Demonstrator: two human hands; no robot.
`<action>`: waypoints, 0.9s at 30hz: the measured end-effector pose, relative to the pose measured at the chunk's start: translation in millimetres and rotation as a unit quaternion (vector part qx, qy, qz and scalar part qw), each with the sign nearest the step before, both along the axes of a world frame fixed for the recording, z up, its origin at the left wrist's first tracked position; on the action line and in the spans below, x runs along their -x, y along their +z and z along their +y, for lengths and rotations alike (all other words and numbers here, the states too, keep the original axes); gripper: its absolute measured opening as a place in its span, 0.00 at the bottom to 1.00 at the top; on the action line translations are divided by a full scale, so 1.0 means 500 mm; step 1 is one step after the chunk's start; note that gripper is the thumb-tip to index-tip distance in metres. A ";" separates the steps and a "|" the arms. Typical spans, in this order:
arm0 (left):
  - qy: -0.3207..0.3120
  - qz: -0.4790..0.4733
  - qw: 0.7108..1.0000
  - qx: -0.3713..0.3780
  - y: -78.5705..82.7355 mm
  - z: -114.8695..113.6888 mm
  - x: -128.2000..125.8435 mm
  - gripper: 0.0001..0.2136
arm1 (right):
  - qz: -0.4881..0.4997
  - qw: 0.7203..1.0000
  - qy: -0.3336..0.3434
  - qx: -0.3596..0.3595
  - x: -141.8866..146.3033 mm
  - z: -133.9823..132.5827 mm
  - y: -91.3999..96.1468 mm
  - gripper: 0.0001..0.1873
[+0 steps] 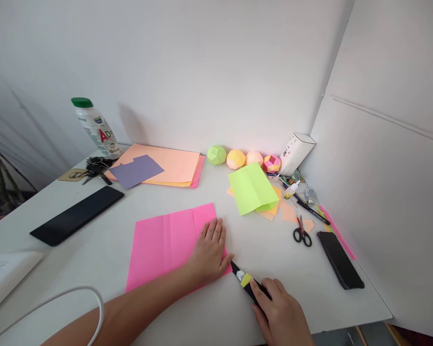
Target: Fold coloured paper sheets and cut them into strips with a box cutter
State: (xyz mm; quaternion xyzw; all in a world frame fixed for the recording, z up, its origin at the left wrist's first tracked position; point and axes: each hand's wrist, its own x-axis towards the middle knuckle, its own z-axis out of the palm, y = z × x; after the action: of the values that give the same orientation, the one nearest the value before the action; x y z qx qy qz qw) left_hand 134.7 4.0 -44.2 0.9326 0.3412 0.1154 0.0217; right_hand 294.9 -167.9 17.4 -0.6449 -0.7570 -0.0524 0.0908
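Observation:
A bright pink sheet of paper [149, 250] with upright fold creases lies flat on the white table. My left hand [210, 252] rests on its right part, palm down with the fingers stretched out. In my right hand [279, 310] is a black and yellow utility knife [246, 280], gripped by its handle. The dark blade points up and left, its tip at the lower right edge of the pink paper, close to my left thumb. Whether the tip touches the paper I cannot tell.
Right of the paper lie a folded green sheet [250, 190], scissors [302, 235] and a phone [341, 259]. Behind stand several paper polyhedra [216, 155] and stacked coloured sheets [166, 161]. On the left are a bottle [97, 129], a black tablet-like slab [77, 214] and a white cable [68, 290].

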 end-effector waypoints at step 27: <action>-0.071 0.049 0.995 0.048 0.048 0.080 0.035 0.27 | -0.002 0.999 -0.016 0.035 -0.004 0.043 0.007 0.22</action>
State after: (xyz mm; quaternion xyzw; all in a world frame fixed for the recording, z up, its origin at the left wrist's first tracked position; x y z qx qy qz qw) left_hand 117.4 44.1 -20.4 0.9569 0.2800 0.0511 0.0576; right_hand 297.1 -146.5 21.1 -0.6595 -0.7483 -0.0286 0.0655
